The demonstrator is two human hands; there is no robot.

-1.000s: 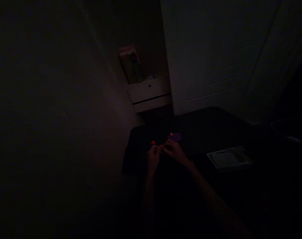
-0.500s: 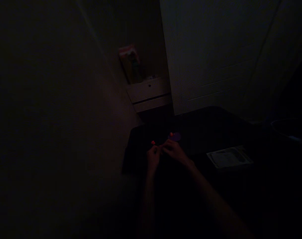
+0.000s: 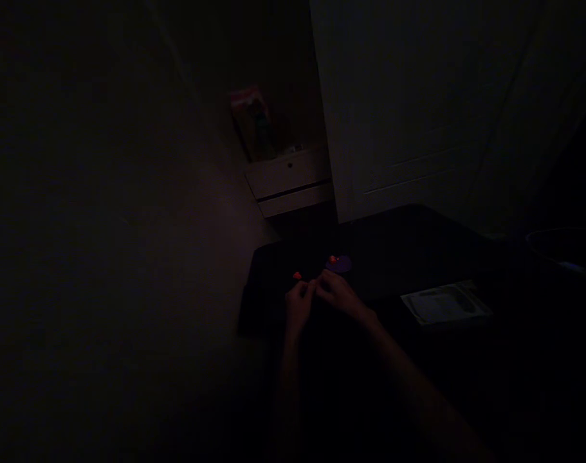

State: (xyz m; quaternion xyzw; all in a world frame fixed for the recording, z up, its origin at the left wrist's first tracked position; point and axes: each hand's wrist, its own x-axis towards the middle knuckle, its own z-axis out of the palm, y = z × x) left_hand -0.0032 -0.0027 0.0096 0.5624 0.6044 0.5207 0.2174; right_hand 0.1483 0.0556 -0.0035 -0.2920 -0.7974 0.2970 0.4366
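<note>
The scene is very dark. My left hand [image 3: 298,303] and my right hand [image 3: 338,294] meet fingertip to fingertip over a black table [image 3: 393,257]. Both hands are pinched together on something small that I cannot make out. Just beyond the fingers lies a small orange piece [image 3: 297,276]. A purple object [image 3: 339,263] with an orange bit on it sits a little further back, close to my right hand.
A pale flat packet [image 3: 446,304] lies on the table to the right. A white drawer unit [image 3: 291,182] with a pink-topped item [image 3: 248,116] stands against the far wall beside a white door [image 3: 418,109]. A dark round container [image 3: 563,247] sits at far right.
The hands have stayed nearly still, with only slight finger movement where they meet. The view has grown a little darker.
</note>
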